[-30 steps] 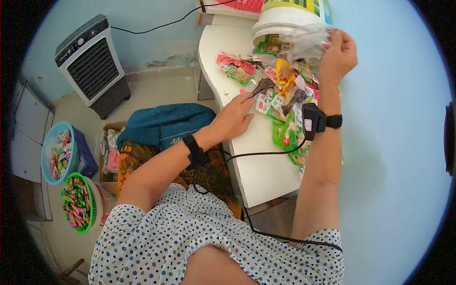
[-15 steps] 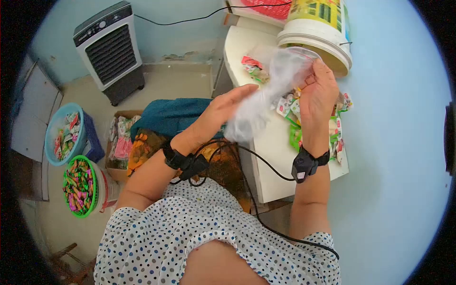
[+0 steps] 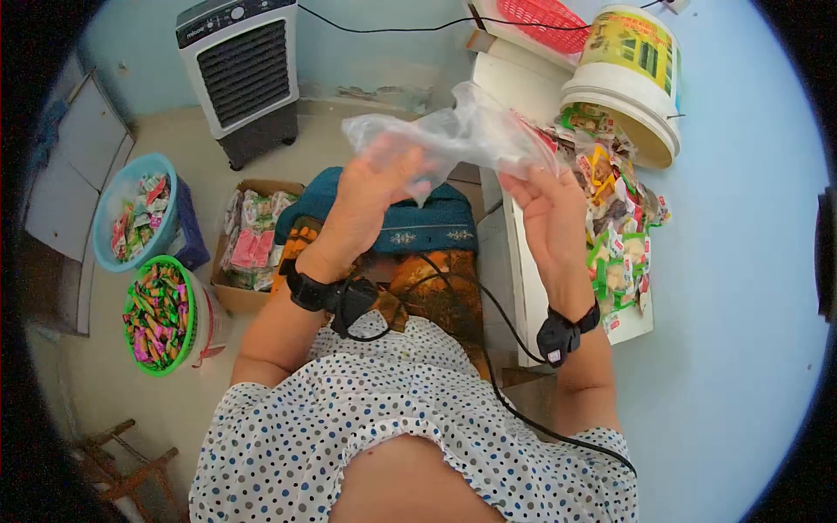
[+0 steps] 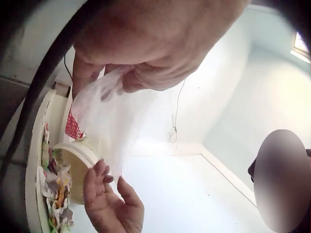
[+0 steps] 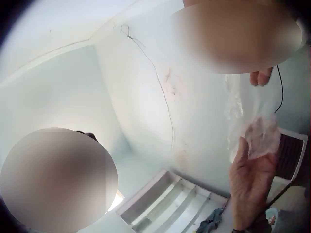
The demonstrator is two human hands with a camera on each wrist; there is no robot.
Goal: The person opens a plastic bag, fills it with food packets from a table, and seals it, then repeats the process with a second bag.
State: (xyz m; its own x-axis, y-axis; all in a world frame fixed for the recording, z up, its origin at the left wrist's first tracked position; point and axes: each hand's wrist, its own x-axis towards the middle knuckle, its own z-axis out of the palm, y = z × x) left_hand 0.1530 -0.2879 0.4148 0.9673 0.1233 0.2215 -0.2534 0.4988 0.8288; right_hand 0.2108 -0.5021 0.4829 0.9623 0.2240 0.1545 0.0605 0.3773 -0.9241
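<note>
A clear plastic bag (image 3: 475,135) is stretched sideways between the two hands, above the lap and the table's edge. My left hand (image 3: 370,192) grips one end, and the thin film covers its fingers. In the left wrist view, the bag (image 4: 109,121) hangs from the left hand's (image 4: 155,43) fingers. My right hand (image 3: 554,218) pinches the other end near the table. Packaged snacks (image 3: 619,253) in colourful wrappers lie heaped on the white table (image 3: 536,309) beyond the right hand. A tipped white bucket (image 3: 623,109) lies with its mouth towards this heap.
A red basket (image 3: 545,24) stands behind the bucket. On the floor to the left are a blue tub (image 3: 103,222) of packets, a green-rimmed basket (image 3: 190,318) of wrapped snacks and a cardboard box (image 3: 240,301). An air cooler (image 3: 244,83) stands by the wall. Black cables (image 3: 501,383) trail from the wrists.
The right hand has brought the bag from beside the bucket towards the body. The left hand has left the table's edge and taken hold of the bag's other end. The view has swung left.
</note>
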